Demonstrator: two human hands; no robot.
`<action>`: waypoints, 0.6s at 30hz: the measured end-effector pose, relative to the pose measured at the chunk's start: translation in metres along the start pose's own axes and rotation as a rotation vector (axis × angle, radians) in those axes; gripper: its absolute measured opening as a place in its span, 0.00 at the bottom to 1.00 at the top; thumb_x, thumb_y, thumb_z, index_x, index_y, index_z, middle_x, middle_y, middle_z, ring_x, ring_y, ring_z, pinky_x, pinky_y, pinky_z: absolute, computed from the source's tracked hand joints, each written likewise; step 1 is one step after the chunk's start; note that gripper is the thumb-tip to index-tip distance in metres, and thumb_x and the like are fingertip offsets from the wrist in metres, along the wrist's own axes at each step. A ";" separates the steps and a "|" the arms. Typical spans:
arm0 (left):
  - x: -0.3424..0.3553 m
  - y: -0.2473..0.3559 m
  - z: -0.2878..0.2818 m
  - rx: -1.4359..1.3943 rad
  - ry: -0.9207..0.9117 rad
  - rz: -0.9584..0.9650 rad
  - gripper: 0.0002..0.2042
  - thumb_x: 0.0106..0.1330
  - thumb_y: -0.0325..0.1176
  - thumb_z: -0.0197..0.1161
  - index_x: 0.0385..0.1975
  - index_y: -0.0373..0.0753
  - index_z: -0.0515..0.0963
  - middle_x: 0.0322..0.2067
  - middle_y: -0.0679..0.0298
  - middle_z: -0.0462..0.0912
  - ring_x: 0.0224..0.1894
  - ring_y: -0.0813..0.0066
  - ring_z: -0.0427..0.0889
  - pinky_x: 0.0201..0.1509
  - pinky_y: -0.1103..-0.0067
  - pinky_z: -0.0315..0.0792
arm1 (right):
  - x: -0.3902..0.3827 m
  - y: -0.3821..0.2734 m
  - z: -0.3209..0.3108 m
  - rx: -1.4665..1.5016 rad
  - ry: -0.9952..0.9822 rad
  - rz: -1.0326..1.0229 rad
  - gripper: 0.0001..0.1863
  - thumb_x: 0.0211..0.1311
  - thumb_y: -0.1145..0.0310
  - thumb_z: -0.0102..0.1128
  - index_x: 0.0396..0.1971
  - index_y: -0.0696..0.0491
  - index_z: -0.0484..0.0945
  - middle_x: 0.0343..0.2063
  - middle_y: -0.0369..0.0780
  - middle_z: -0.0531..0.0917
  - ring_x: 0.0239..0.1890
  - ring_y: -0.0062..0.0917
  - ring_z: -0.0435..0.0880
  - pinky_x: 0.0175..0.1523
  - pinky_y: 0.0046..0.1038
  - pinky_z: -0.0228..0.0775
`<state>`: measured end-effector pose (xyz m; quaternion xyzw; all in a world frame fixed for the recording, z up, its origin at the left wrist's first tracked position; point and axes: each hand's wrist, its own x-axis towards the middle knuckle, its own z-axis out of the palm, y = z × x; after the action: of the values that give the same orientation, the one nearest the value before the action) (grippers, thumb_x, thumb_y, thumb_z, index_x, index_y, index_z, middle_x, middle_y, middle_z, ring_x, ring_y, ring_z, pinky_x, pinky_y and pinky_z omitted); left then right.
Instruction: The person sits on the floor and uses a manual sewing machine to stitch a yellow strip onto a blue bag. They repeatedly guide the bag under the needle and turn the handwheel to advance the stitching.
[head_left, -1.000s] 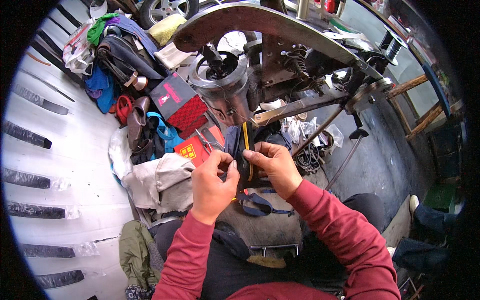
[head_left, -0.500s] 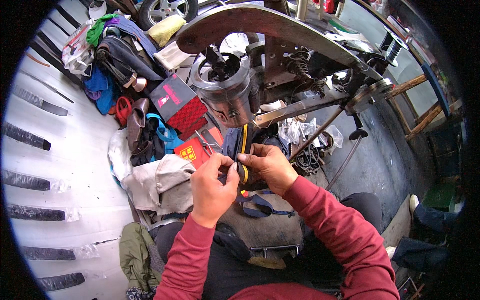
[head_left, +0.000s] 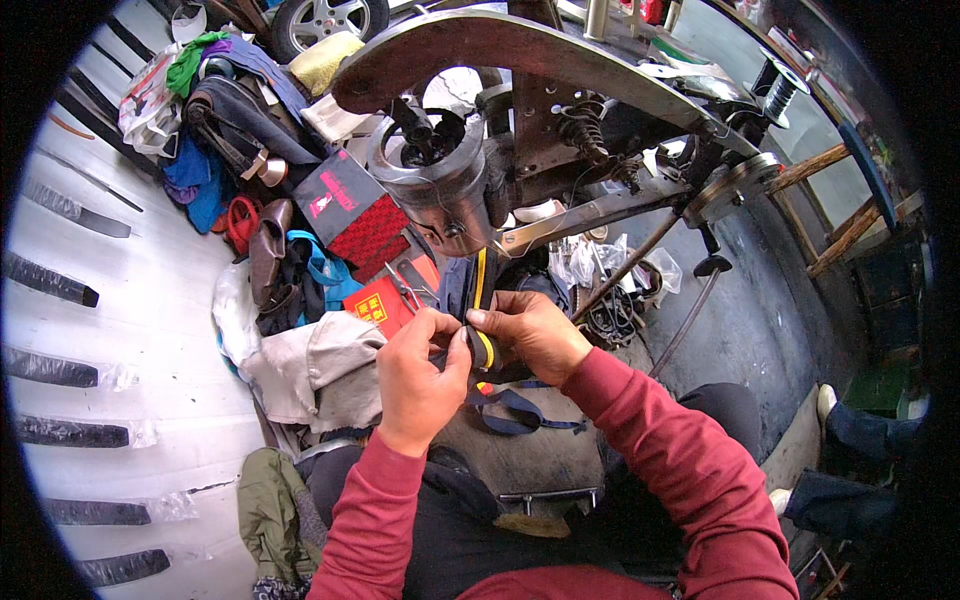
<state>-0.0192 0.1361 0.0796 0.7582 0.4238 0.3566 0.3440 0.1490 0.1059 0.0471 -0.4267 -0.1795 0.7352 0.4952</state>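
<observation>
My left hand [head_left: 420,385] pinches the edge of a dark fabric item with a yellow-and-black strip [head_left: 481,275]. My right hand [head_left: 535,340] grips the same item just to the right, thumb on the strip; my fingertips nearly meet. The strip runs up under the metal head [head_left: 440,185] of a large machine. A dark blue strap [head_left: 525,420] hangs below my hands. Scissors [head_left: 403,285] lie by a red packet [head_left: 372,308] left of the fabric.
Piled clothes, bags and shoes [head_left: 272,250] fill the left side beside a white panel [head_left: 150,300] with black strips. A metal rod [head_left: 680,325] slants at right. Another person's legs and shoes [head_left: 850,500] show at lower right. A tyre [head_left: 330,20] stands behind.
My right hand has moved left and slightly down along the strip, closer to my left thumb. The yellow strip now bends leftward. The view has shifted a little.
</observation>
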 end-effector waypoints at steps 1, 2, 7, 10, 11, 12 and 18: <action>0.000 0.000 0.000 0.021 0.007 0.015 0.03 0.59 0.23 0.65 0.30 0.34 0.77 0.24 0.56 0.81 0.27 0.62 0.83 0.32 0.73 0.75 | 0.000 0.001 0.000 -0.009 0.012 -0.014 0.13 0.65 0.64 0.67 0.44 0.55 0.80 0.34 0.35 0.85 0.30 0.18 0.85 0.35 0.22 0.80; 0.000 0.000 0.000 0.028 0.009 0.015 0.03 0.59 0.23 0.65 0.30 0.34 0.77 0.24 0.56 0.81 0.27 0.62 0.83 0.32 0.73 0.75 | 0.000 0.001 0.000 -0.019 0.024 -0.027 0.13 0.65 0.64 0.67 0.43 0.55 0.80 0.34 0.35 0.85 0.30 0.18 0.85 0.35 0.22 0.80; 0.000 -0.002 0.000 0.039 0.024 0.038 0.03 0.59 0.24 0.65 0.29 0.34 0.77 0.24 0.57 0.81 0.26 0.62 0.82 0.32 0.74 0.75 | -0.001 0.005 0.001 -0.060 0.068 -0.096 0.12 0.65 0.65 0.67 0.43 0.55 0.80 0.34 0.34 0.85 0.31 0.17 0.85 0.35 0.20 0.79; 0.000 -0.002 0.001 0.038 0.026 0.037 0.04 0.59 0.24 0.65 0.29 0.34 0.76 0.24 0.57 0.81 0.26 0.62 0.82 0.32 0.74 0.74 | 0.000 0.006 0.002 -0.067 0.079 -0.111 0.11 0.65 0.66 0.66 0.42 0.55 0.80 0.34 0.33 0.85 0.31 0.16 0.84 0.35 0.20 0.78; 0.000 -0.002 0.001 0.043 0.027 0.034 0.04 0.59 0.24 0.65 0.29 0.34 0.76 0.24 0.57 0.81 0.26 0.62 0.82 0.32 0.74 0.74 | 0.001 0.006 0.002 -0.056 0.086 -0.110 0.10 0.65 0.66 0.66 0.42 0.55 0.80 0.34 0.33 0.85 0.30 0.15 0.84 0.34 0.19 0.77; 0.000 -0.002 0.001 0.034 0.027 0.020 0.03 0.59 0.24 0.65 0.29 0.34 0.76 0.24 0.57 0.81 0.26 0.62 0.82 0.32 0.74 0.75 | 0.001 0.007 0.002 -0.046 0.093 -0.108 0.09 0.65 0.67 0.66 0.41 0.54 0.80 0.34 0.33 0.85 0.30 0.15 0.84 0.34 0.19 0.77; 0.000 0.002 0.001 0.040 0.024 0.029 0.03 0.58 0.23 0.65 0.28 0.34 0.76 0.23 0.57 0.81 0.26 0.63 0.83 0.32 0.73 0.75 | 0.005 0.013 -0.001 -0.090 0.147 -0.179 0.06 0.64 0.72 0.63 0.39 0.54 0.80 0.30 0.32 0.84 0.27 0.13 0.81 0.31 0.18 0.72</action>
<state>-0.0177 0.1356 0.0807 0.7667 0.4238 0.3620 0.3185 0.1415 0.1042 0.0360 -0.4833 -0.2131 0.6460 0.5511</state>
